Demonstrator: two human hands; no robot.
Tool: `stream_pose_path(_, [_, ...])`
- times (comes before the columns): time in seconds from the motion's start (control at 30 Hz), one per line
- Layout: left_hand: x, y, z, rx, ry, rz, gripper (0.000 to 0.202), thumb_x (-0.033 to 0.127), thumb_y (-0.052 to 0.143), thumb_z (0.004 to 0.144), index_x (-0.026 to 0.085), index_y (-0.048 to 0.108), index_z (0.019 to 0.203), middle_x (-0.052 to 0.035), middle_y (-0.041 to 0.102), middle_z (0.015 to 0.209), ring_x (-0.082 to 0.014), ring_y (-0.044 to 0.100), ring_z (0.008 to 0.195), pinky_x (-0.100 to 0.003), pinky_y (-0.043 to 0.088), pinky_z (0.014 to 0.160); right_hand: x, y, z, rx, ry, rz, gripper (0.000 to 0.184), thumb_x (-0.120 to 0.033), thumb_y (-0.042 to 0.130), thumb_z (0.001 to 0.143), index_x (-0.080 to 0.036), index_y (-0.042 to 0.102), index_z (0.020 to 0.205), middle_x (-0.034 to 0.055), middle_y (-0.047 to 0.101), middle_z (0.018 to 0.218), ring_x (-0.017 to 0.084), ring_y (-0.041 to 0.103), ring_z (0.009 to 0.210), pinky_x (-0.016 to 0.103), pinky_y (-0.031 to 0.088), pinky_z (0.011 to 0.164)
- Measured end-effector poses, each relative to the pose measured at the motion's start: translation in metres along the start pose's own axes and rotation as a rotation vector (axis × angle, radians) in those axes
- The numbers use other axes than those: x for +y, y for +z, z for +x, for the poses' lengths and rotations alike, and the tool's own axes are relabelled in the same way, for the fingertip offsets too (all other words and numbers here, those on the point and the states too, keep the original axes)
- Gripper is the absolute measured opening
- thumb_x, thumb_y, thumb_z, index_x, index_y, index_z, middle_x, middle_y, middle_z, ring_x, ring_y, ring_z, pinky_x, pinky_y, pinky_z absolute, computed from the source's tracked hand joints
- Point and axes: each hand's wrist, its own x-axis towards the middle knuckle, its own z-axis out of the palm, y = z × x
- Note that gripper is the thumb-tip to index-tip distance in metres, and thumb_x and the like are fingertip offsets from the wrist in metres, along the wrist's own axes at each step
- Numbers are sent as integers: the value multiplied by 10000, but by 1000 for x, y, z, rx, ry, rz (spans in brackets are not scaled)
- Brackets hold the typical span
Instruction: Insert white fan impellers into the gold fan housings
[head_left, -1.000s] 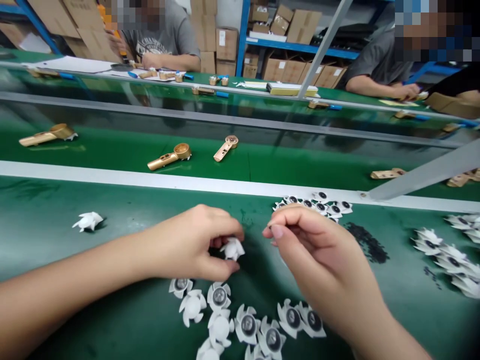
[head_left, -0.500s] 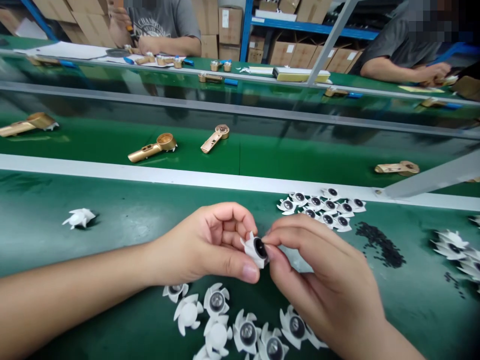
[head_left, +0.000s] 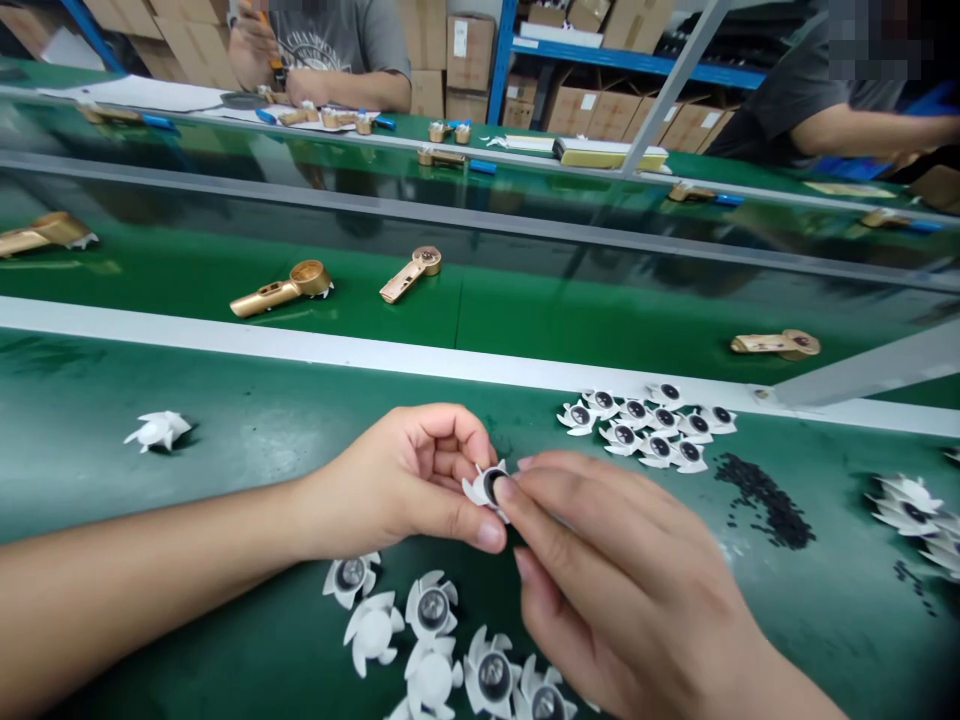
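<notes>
- Pinching the white petalled plastic part (head_left: 484,487) here: the left hand (head_left: 397,475) is closed on its rim, thumb and fingers together, held above the middle of the worktop (head_left: 225,490)!
- The right hand (head_left: 611,570) is curled in tight, its fingertips (head_left: 510,490) right on the part's dark round centre.
- Just below the hands, a loose spread of matching parts (head_left: 431,610) toward the worktop's near edge.
- Over to the right, a tight cluster of parts (head_left: 645,425) along the far edge, next to a scatter of black granules (head_left: 763,500).
- Way out left, one lone white part (head_left: 159,430).
- Past the white strip (head_left: 225,338), gold handles (head_left: 281,290) on a green band, and a co-worker (head_left: 337,40) across the line.
</notes>
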Motion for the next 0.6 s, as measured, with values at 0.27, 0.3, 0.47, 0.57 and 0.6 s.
stream_pose_path(0.27, [-3, 14, 12, -14, 2, -67, 335, 90, 850, 729, 155, 577, 913, 39, 704, 761, -30, 655, 678, -100, 504, 636, 3, 14, 1, 308, 206, 72, 326, -179, 714, 842, -193, 637, 1158, 105, 725, 1092, 215, 716, 956, 331, 621, 820])
stream_pose_path(0.3, [-3, 19, 16, 1, -36, -75, 350, 147, 863, 728, 159, 571, 922, 48, 683, 744, -27, 643, 672, -111, 502, 653, 4, 14, 0, 340, 209, 44, 312, -157, 699, 851, -205, 637, 1152, 93, 736, 1068, 211, 721, 941, 324, 622, 810])
stream_pose_path(0.47, [36, 15, 52, 18, -12, 481, 700, 633, 806, 670, 207, 517, 1144, -49, 718, 928, -177, 692, 827, -297, 546, 768, 16, 5, -6, 490, 415, -67, 289, -181, 660, 828, -224, 662, 1114, 95, 738, 1040, 255, 716, 942, 395, 618, 804])
stream_pose_path(0.57, [88, -23, 75, 762, 256, 1501, 662, 677, 574, 854, 205, 479, 1310, -128, 672, 1213, -284, 635, 1118, -403, 500, 955, 28, -1, -11, 508, 558, -54, 313, -215, 651, 834, -234, 679, 1145, 98, 734, 1105, 267, 718, 940, 421, 615, 795])
stream_pose_path(0.6, [105, -38, 81, 925, 219, 1613, 697, 593, 628, 860, 155, 445, 1370, -204, 571, 1365, -369, 520, 1280, -494, 415, 1060, 32, -2, -13, 496, 580, -30, 327, -230, 652, 837, -238, 681, 1163, 98, 734, 1123, 265, 722, 924, 418, 617, 775])
